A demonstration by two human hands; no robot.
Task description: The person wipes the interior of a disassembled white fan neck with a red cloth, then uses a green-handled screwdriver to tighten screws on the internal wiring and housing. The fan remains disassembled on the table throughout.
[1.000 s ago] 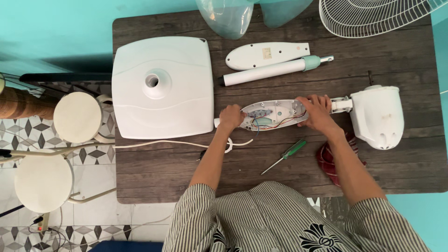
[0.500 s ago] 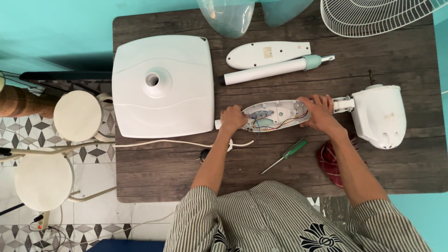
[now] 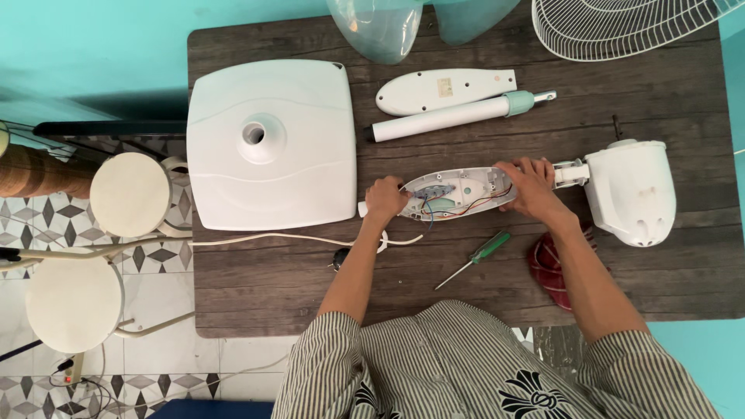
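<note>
On the dark wooden table (image 3: 272,295), an oval white plastic housing (image 3: 466,190) with thin coloured wires is gripped at its ends by the left hand (image 3: 386,199) and the right hand (image 3: 531,186). Beside it lie a smooth motor casing (image 3: 632,190), a green-handled screwdriver (image 3: 475,258) and a square base (image 3: 272,143).

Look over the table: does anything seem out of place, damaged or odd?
Nothing looks broken or spilled. The open control housing, held at each end by the left hand and right hand, shows loose coloured wires. Its cover lies apart, above the white tube.
</note>
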